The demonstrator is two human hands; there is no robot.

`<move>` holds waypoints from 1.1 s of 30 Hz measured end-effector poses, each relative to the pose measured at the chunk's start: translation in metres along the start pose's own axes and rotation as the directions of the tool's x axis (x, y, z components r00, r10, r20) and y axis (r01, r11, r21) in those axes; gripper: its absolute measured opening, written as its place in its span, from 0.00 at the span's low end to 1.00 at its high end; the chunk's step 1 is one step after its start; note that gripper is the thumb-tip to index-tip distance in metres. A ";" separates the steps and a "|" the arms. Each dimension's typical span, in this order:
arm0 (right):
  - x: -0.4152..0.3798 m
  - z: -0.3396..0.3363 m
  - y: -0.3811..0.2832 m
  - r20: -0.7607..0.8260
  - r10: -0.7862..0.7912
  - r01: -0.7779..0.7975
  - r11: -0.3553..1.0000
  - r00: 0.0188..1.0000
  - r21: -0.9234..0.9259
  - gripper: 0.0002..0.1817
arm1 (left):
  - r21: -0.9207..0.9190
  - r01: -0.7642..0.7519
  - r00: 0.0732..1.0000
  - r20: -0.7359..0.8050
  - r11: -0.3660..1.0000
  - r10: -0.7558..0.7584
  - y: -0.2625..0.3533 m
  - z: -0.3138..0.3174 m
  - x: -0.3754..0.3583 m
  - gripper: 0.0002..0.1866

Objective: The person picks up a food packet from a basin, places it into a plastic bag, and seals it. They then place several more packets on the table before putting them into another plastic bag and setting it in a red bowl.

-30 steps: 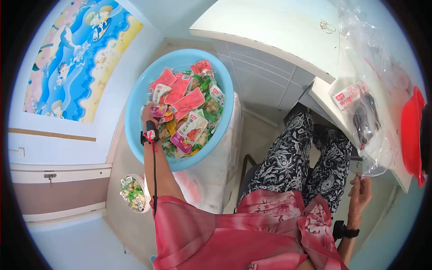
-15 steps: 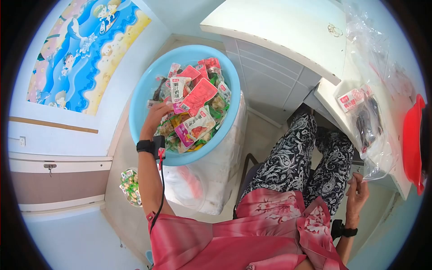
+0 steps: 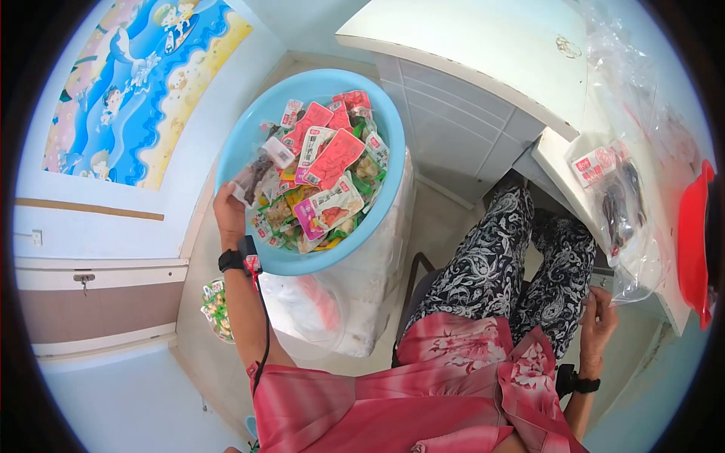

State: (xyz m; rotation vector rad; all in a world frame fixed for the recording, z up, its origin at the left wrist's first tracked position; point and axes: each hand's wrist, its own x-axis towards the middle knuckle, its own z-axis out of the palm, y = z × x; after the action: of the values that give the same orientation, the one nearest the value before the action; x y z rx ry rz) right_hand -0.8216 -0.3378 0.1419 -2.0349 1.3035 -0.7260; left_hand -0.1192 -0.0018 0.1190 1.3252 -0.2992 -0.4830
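My left hand (image 3: 229, 214) is at the left rim of a light blue basin (image 3: 302, 266), its fingers closed on the end of a clear snack packet (image 3: 258, 174) with dark contents. The basin holds a heap of snack packets, among them a red packet (image 3: 336, 158) and a white-and-purple packet (image 3: 329, 205). Low on the right, my right hand (image 3: 598, 323) has its fingers pinched at the lower edge of a clear plastic bag (image 3: 636, 278). Inside the bag lies a packet (image 3: 595, 164) with a red-and-white label and dark contents.
The basin stands on a plastic-wrapped white stack (image 3: 377, 302). A white desk (image 3: 468, 38) is ahead, with a lower shelf on the right. A red basin (image 3: 691, 241) is at the far right. On the floor at left sits a round container (image 3: 219, 311) of packets.
My left hand has drawn back left to the basin's rim, lifting a dark-filled packet from the heap. My right hand stays almost still at the bag's edge.
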 end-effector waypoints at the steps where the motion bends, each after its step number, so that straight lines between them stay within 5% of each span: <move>1: 0.000 0.000 0.001 0.003 -0.022 0.023 1.000 1.000 -0.021 0.08 | -0.052 -0.029 0.999 -0.014 0.998 0.028 0.007 0.005 -0.005 0.17; 5: -0.001 0.000 -0.009 0.076 0.016 -0.017 1.000 0.997 0.023 0.07 | -0.237 -0.066 0.998 -0.001 0.969 0.067 0.045 0.055 -0.036 0.17; 11: 0.021 -0.011 -0.089 0.490 0.063 -0.257 0.905 0.869 0.340 0.06 | -0.295 -0.073 0.960 0.237 0.953 0.147 0.066 0.219 -0.110 0.19; 14: 0.034 -0.014 -0.126 0.489 -0.279 0.030 0.888 0.827 0.458 0.09 | -0.311 -0.009 0.965 0.245 0.950 0.090 0.037 0.314 -0.159 0.17; 16: 0.036 -0.007 -0.134 0.307 -0.516 0.260 0.758 0.799 0.597 0.14 | -0.301 0.098 0.777 0.619 0.949 0.116 0.030 0.367 -0.186 0.18; 18: 0.032 -0.030 -0.150 0.447 -0.332 -0.023 0.781 0.831 0.624 0.28 | -0.305 0.153 0.743 0.662 0.940 0.094 0.018 0.418 -0.218 0.16; 21: 0.017 -0.040 -0.140 0.252 -0.170 -0.084 0.647 0.953 0.758 0.32 | -0.315 0.116 0.768 0.629 0.942 0.115 -0.011 0.470 -0.269 0.16; 24: 0.000 -0.038 -0.126 -0.028 -0.071 0.063 0.559 0.997 0.827 0.26 | -0.359 0.127 0.805 0.582 0.925 0.115 -0.025 0.511 -0.314 0.15; 26: -0.005 -0.029 -0.122 -0.219 0.024 0.186 0.439 0.975 0.879 0.21 | -0.339 0.325 0.674 0.738 0.883 0.035 -0.025 0.520 -0.330 0.15; 30: -0.011 -0.044 -0.100 -0.183 0.221 0.140 0.196 0.958 0.971 0.15 | -0.234 0.312 0.580 0.815 0.921 0.010 -0.045 0.536 -0.353 0.13; 33: -0.011 -0.059 -0.075 -0.357 0.277 0.219 0.426 0.892 0.878 0.16 | -0.209 -0.037 0.513 0.835 0.977 0.198 -0.056 0.546 -0.344 0.20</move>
State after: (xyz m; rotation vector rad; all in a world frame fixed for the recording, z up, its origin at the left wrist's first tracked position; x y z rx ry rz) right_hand -0.8239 -0.3148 0.2351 -0.9199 0.7975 -1.5593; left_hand -0.6845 -0.3042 0.2099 0.7867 -1.1569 -1.0188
